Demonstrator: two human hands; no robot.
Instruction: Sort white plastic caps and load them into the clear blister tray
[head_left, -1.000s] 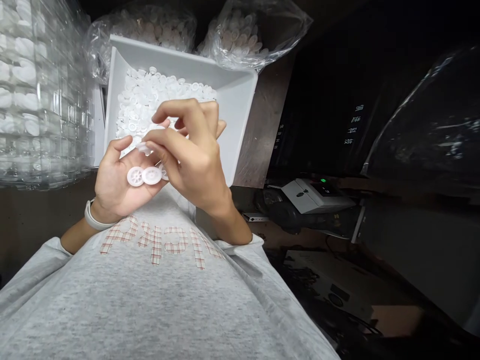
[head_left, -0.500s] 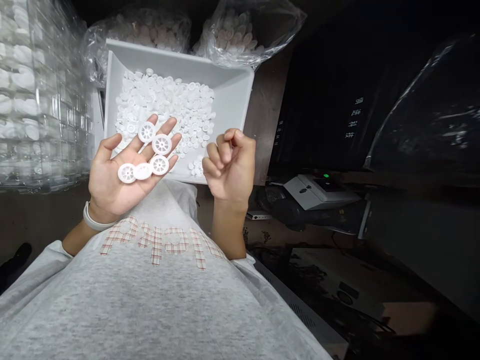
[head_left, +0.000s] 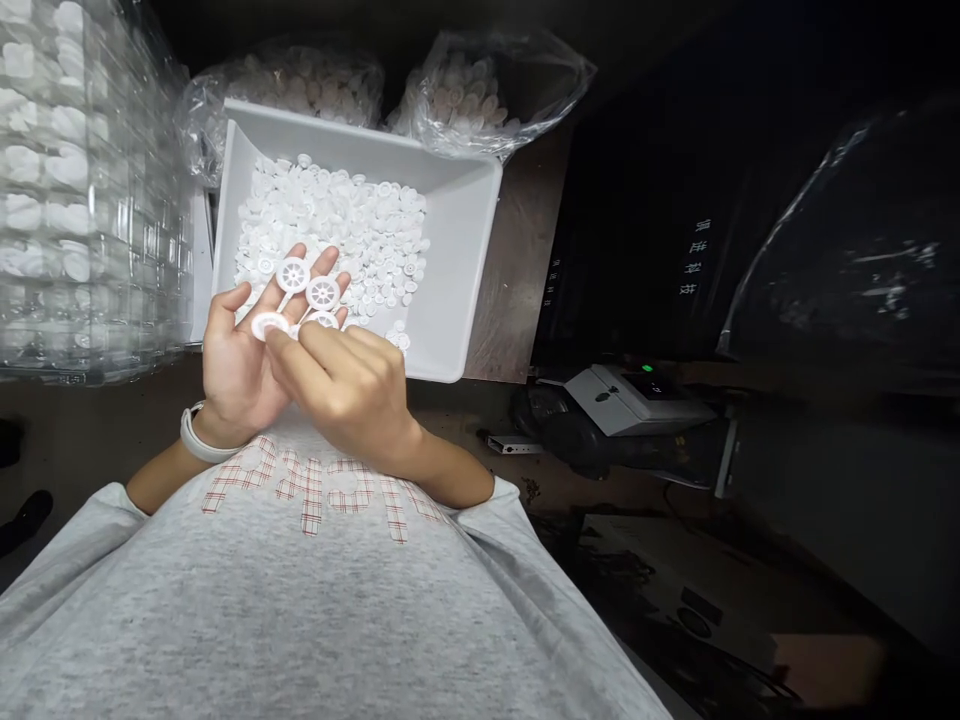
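The left hand (head_left: 244,360), outspread, bears white wheels (head_left: 322,292). The right hand (head_left: 346,385) partly hides some; whether it grips, I cannot tell.

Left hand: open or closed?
Open: the left hand is palm up, fingers extended beneath white spoked wheels; the right hand hides part of that palm.

Light falls brightest on the pale tray (head_left: 461,260) and the grey shirt (head_left: 300,610), while the right side sinks into near-black — a small green light (head_left: 646,369) glows there. Glare streaks the stacked clear packs (head_left: 142,260) at left; the heaped white parts (head_left: 322,205) wash together, and shapes stretch toward the edges.
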